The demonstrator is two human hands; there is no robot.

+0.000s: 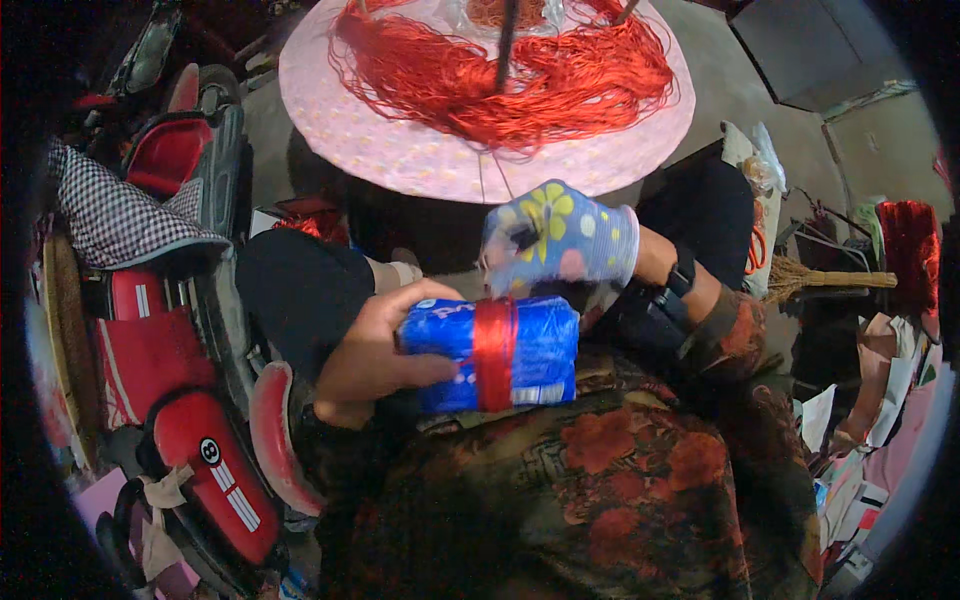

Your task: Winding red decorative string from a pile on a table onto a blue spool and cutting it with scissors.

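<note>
My left hand [368, 350] is bare and wraps round the left end of a blue plastic-wrapped pack [545, 345], thumb on its front face. A band of red cord [493, 358] is wound round the middle of the pack. Just above it, my right hand [565, 238] wears a blue floral glove. Its fingers are curled closed and partly smeared by motion, with the cord seeming to pass through them. Thin strands run from the glove up to the round table. There, a large loose skein of red cord [590, 90] lies spread in a ring.
The round table [400, 160] has a pink spotted cover, with a dark upright rod [507, 50] in front. A red-and-black ride-on vehicle [210, 470] and a checked cloth [130, 210] stand at left. At right are a straw broom [830, 279], red bundles [908, 255] and papers [880, 400].
</note>
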